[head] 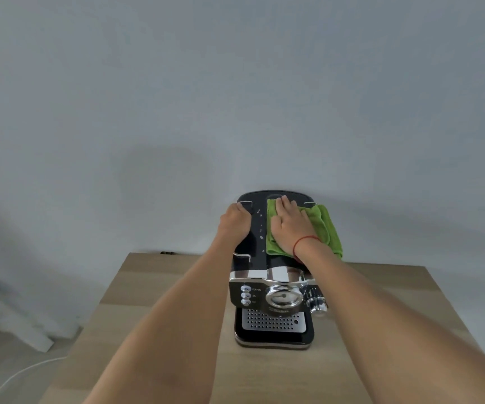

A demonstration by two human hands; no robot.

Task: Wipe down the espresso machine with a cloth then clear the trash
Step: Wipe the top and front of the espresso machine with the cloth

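While left hand (237, 221) grips machine (273, 290) edge, right hand (289, 225) flat on cloth (328, 228)

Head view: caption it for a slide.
Right hand presses green cloth on espresso machine top; left hand steadies it.

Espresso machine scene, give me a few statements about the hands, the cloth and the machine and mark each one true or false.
1. The right hand lies flat on the green cloth on top of the espresso machine. True.
2. The left hand holds the cloth. False: it rests curled on the machine's left top edge, with no cloth under it.
3. Small pale bits lie on the black top between the two hands. True.
4. The machine stands on a glass table. False: it stands on a light wooden table.
5. A red string circles the right wrist. True.
6. A cup sits on the drip tray. False: the perforated tray is bare.
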